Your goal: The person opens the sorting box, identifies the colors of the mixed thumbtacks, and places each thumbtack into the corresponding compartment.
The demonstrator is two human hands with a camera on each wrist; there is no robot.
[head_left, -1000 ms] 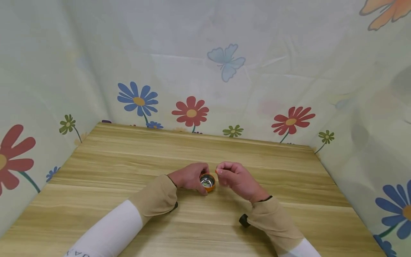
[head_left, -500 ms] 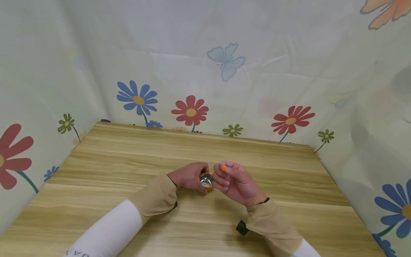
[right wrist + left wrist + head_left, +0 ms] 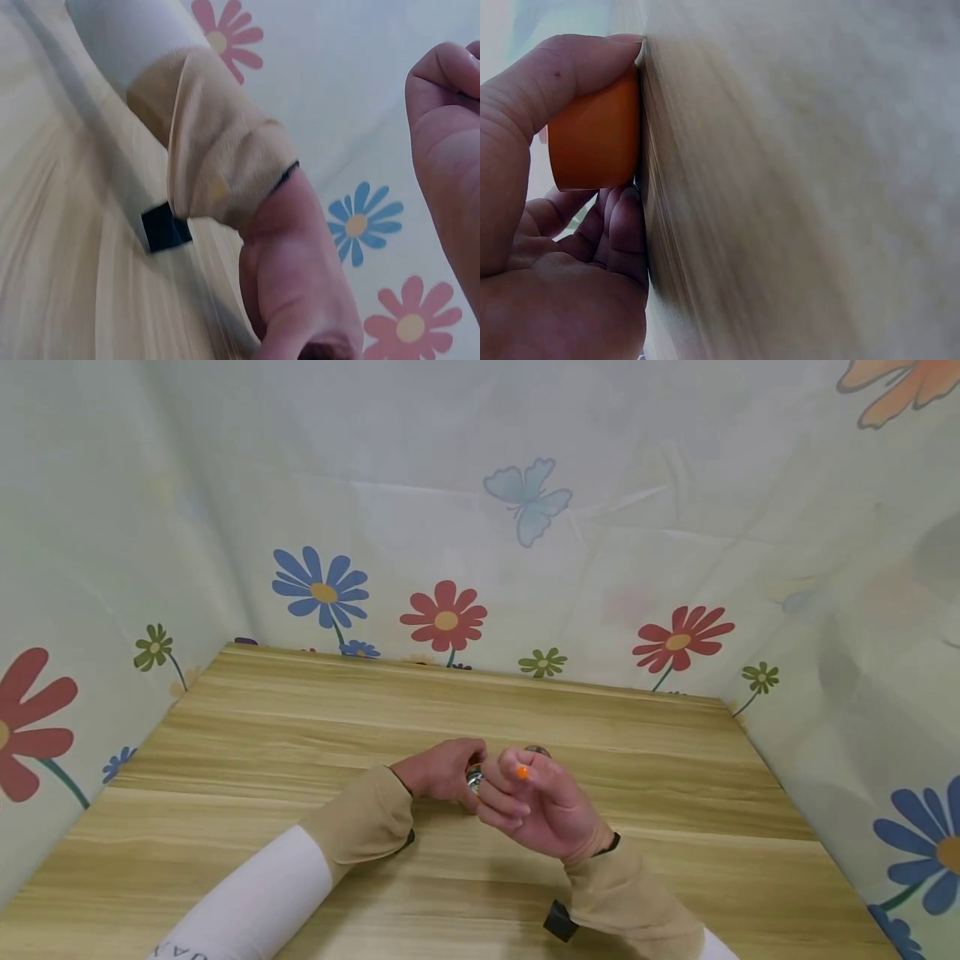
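My left hand (image 3: pixel 442 770) grips a small round orange container (image 3: pixel 596 142) from its left side, thumb on the near side and fingers behind. The container stands on the table, and its shiny metal inside shows in the head view, partly covered by my right hand (image 3: pixel 542 810). Between thumb and forefinger, my right hand pinches a tiny bright orange piece (image 3: pixel 522 772), too small to name. Its other fingers are curled in front of the container. A round metallic edge (image 3: pixel 537 749) peeks out behind the right hand; whether it is held cannot be told.
The wood-grain table (image 3: pixel 300 710) stretches around both hands. Pale cloth with printed flowers and a butterfly (image 3: pixel 528 502) encloses its back and sides. A black block (image 3: pixel 560 922) is at the right wrist.
My right hand has turned palm-up and shifted left and nearer, with the orange piece still pinched. It now covers much of the container. A metallic edge has come into view. The left hand stays put.
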